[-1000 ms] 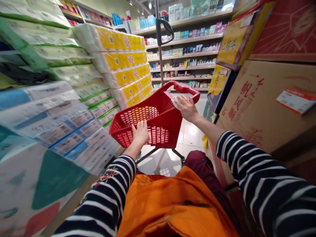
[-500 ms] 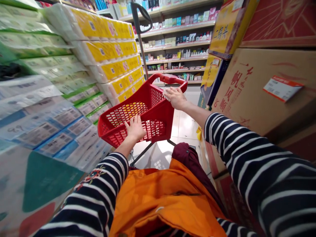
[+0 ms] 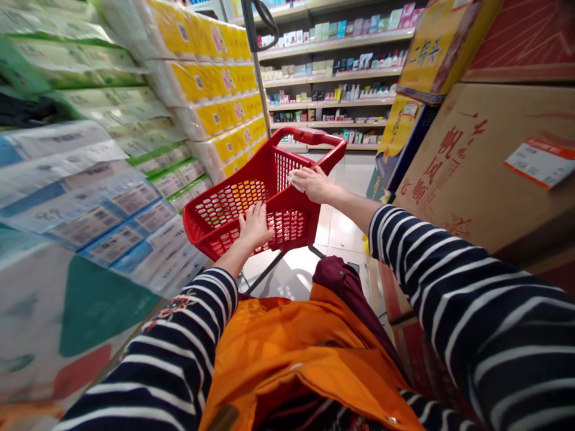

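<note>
- Beyond the aisle we face cosmetics shelving (image 3: 332,46); its product names are too small for us to read.
- To our left, plastic-wrapped yellow paper packs (image 3: 215,81) are stacked beside blue-and-white packs (image 3: 67,203), which bear a scrawled number, apparently "99".
- To our right, a brown carton (image 3: 485,179) reads "一帆风顺" in red characters.
- Our red shopping cart (image 3: 309,215) stands before us, between the stacks, its handle (image 3: 321,139) at the far end.
- Beyond the carton, a yellow liquor box (image 3: 426,51) shows "二锅头".
- Our left hand (image 3: 256,227) rests on the near side rim, fingers a little spread.
- Our right hand (image 3: 314,184), fingers close together, presses a wad to that rim; it has slid away from the handle's corner, so we judge a fresh stretch is being rubbed.
- The carton's orange-edged price tag (image 3: 541,161) is too blurred for us to make out.
- Smallest is that wad, a white wipe (image 3: 295,179) under our right fingertips; whether tissue or cloth, we cannot tell.
</note>
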`<state>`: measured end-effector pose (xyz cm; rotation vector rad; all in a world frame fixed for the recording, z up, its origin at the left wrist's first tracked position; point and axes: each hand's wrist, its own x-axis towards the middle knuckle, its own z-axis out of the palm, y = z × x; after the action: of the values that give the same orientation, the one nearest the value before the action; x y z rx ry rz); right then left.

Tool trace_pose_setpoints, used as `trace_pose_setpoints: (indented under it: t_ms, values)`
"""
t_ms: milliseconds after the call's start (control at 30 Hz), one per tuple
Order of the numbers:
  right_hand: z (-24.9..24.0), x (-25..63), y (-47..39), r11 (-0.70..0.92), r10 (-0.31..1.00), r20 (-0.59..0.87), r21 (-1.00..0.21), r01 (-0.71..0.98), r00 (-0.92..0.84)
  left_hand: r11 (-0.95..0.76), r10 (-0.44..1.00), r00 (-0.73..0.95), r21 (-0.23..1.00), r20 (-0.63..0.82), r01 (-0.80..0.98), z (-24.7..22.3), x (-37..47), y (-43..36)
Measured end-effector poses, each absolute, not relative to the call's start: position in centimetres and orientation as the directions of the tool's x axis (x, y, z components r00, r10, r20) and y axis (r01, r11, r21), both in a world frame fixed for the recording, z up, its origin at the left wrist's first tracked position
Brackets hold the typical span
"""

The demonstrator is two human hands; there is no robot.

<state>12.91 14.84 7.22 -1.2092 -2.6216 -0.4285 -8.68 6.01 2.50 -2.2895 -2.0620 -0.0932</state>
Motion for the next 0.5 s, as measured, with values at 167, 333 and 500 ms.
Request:
trace_pose_setpoints:
  t_ms: [167, 333, 500]
  values:
    - [6.2, 11.2, 14.7, 0.638, 0.709, 0.288, 0.129, 0.760, -0.644, -0.106, 0.994, 0.105, 0.024, 0.039, 0.994, 2.9, -8.3, 6.3]
    - [5.7, 10.2, 14.6, 0.592, 0.751, 0.283, 0.111, 0.798, -0.597, 0.035, 0.993, -0.042, 0.071, 0.106, 0.997, 2.4, -10.7, 5.9]
    - [5.8, 9.7, 15.4, 0.537, 0.791, 0.293, 0.087, 0.839, -0.536, 0.142, 0.983, -0.145, 0.038, 0.110, 0.989, 1.3, -13.9, 4.6]
